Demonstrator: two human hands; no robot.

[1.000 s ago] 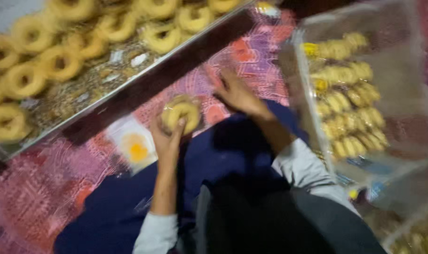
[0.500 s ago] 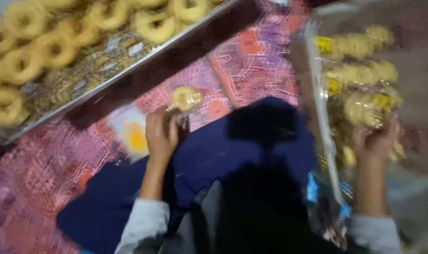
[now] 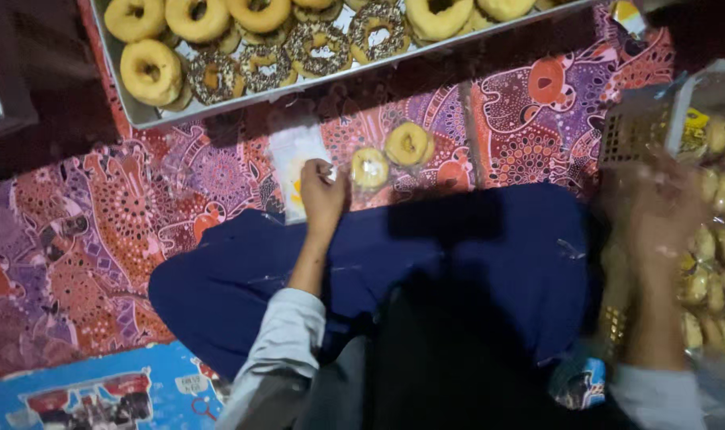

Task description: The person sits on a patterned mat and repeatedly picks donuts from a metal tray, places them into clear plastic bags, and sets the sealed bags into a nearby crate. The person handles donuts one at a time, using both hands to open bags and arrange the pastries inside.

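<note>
My left hand (image 3: pixel 323 195) is curled with its fingertips pinched on the right edge of a small pile of white plastic bags (image 3: pixel 292 159) on the patterned mat. Just to its right lies a wrapped ring donut (image 3: pixel 370 168), and a second donut (image 3: pixel 409 143) sits a little further right. Motion blurs my right hand (image 3: pixel 657 207), which hovers at the left wall of a clear container (image 3: pixel 641 131) of wrapped donuts (image 3: pixel 717 247). What this hand holds is not visible. A dark blue cloth (image 3: pixel 458 255) covers my lap.
A long metal tray (image 3: pixel 139 115) across the top holds several plain and sprinkled donuts. A red and purple patterned mat (image 3: pixel 99 215) covers the floor. A blue printed sheet (image 3: pixel 99 390) lies at the lower left.
My left hand has lowered from holding a donut up; a wrapped donut now lies beside it. My right hand has pulled back from inside the container to its left wall.
</note>
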